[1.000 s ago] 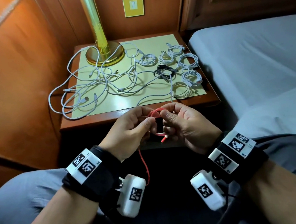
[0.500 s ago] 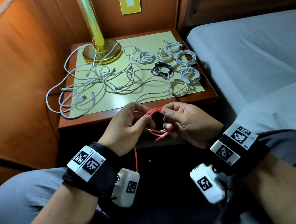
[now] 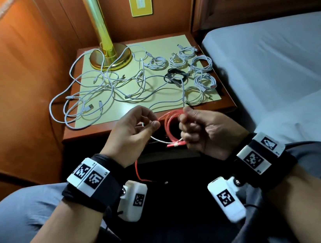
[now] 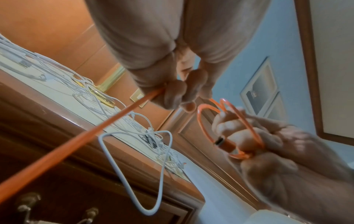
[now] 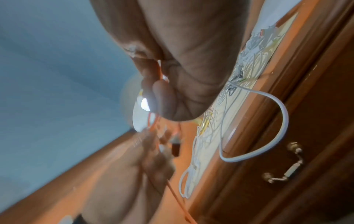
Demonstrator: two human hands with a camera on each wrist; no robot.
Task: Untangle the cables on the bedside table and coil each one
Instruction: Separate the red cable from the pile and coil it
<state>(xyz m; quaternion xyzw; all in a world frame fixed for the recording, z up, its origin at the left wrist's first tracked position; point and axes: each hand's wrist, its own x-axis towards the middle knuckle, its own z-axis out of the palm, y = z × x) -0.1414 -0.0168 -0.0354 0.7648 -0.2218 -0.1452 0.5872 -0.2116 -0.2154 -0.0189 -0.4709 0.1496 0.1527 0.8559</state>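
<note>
Both forearms are bare. Each wrist carries a broad black fabric band: the left band (image 3: 95, 191) and the right band (image 3: 266, 160). On top of each band sits a white block with two square black-and-white coded markers side by side, the left marker block (image 3: 88, 176) and the right marker block (image 3: 260, 153); small printed characters show at their edges, too small to read. Under each wrist hangs a white rounded camera housing bearing one more coded marker, the left housing (image 3: 133, 200) and the right housing (image 3: 226, 198), each fixed with a silvery screw. The legs wear grey-blue trousers (image 3: 20, 209).
</note>
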